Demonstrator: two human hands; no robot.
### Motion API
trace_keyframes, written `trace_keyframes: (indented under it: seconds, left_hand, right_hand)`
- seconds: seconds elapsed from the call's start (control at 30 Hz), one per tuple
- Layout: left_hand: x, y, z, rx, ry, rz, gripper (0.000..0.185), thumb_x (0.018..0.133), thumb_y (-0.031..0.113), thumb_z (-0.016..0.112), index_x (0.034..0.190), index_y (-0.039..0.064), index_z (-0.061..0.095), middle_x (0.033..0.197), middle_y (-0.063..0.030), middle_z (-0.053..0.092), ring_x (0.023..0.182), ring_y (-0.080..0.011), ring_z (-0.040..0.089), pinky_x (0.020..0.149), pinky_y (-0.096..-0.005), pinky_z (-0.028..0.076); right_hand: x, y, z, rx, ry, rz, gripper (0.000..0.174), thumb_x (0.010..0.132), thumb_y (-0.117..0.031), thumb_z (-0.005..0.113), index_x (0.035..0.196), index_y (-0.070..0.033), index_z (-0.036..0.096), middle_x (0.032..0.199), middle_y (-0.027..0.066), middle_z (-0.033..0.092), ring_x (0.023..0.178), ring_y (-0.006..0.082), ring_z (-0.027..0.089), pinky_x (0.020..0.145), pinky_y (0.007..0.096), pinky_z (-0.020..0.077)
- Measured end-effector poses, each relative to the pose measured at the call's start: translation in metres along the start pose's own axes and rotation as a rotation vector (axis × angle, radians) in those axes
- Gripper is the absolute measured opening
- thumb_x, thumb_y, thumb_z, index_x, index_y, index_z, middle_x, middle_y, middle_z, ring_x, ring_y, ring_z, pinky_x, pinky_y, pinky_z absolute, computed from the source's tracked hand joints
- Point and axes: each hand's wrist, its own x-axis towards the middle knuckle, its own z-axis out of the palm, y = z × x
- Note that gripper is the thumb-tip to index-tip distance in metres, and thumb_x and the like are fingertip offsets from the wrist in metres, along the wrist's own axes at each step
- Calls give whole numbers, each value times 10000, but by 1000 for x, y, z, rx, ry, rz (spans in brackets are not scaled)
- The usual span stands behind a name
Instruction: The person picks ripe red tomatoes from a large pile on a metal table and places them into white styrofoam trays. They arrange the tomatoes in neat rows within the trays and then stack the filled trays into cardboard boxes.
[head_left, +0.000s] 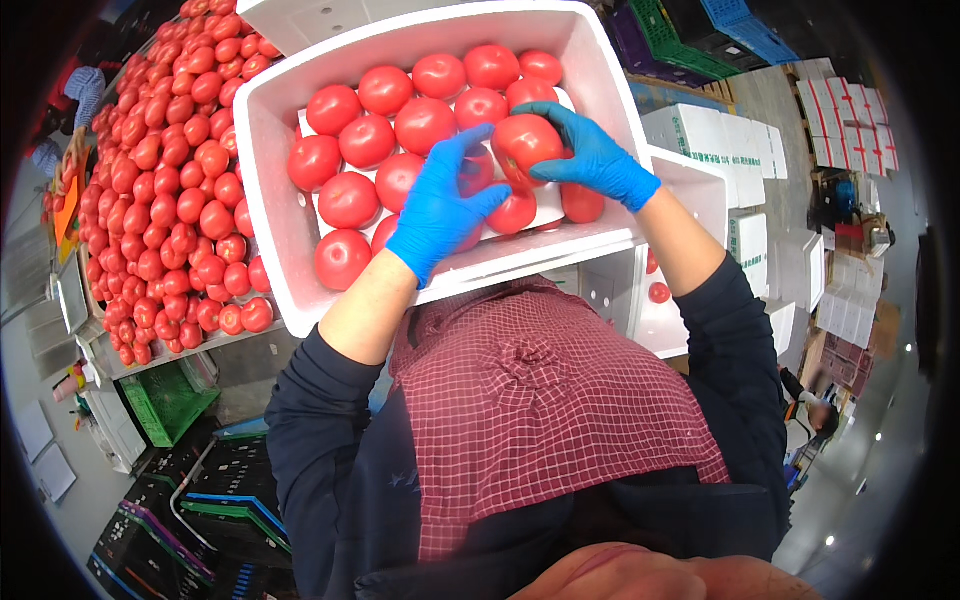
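A white foam box (259, 202) in front of me holds several red tomatoes, some resting on a white sheet. My right hand (592, 154), in a blue glove, has its thumb and fingers around a tomato (527, 141) above the others in the right half of the box. My left hand (442, 202), gloved in blue too, is curved with thumb and fingers apart, above the tomatoes near the box's middle. No tomato is plainly held in it. Its palm side is partly hidden.
A large heap of tomatoes (172, 172) lies on a table at the left. Below it are a green plastic crate (169, 401) and black crates (232, 517). Another foam box (686, 169) stands at the right, near stacked white boxes (705, 135). People are at far left and far right.
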Motion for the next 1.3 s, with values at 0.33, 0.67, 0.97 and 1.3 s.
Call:
trace_keyframes:
  seconds: [0.33, 0.67, 0.97, 1.3]
  left_hand:
    - [3, 11, 1, 105, -58, 150, 1016, 680, 182, 894, 1528, 143, 336, 1503, -119, 422, 1386, -280, 417, 1126, -417, 406]
    - [5, 11, 5, 13, 38, 254, 1043, 654, 204, 888, 1522, 74, 326, 1468, -150, 471, 1330, -311, 486, 1109, -421, 412]
    - [1, 8, -43, 366, -110, 63, 726, 759, 204, 820, 1415, 155, 513, 1333, -128, 553, 1206, -328, 550, 1019, -425, 474]
    - [95, -6, -2, 1298, -105, 201, 477, 837, 345, 735, 1227, 91, 626, 1136, -182, 654, 1060, -370, 620, 887, -490, 520]
  right_hand:
    - [-12, 14, 23, 923, -115, 269, 708, 938, -347, 659, 1521, -82, 356, 1455, 111, 480, 1326, 225, 482, 1081, 381, 439]
    - [-11, -4, 38, 831, -105, 26, 686, 935, -306, 670, 1503, -69, 368, 1479, 107, 450, 1337, 214, 467, 1099, 357, 416]
    - [-128, 30, -101, 544, 381, 68, 674, 836, -403, 708, 1394, -73, 526, 1328, 147, 598, 1235, 287, 577, 1052, 410, 483]
    - [-107, 29, -103, -256, 453, -98, 410, 941, -246, 680, 1317, -97, 620, 1267, 125, 649, 1163, 256, 625, 1029, 374, 495]
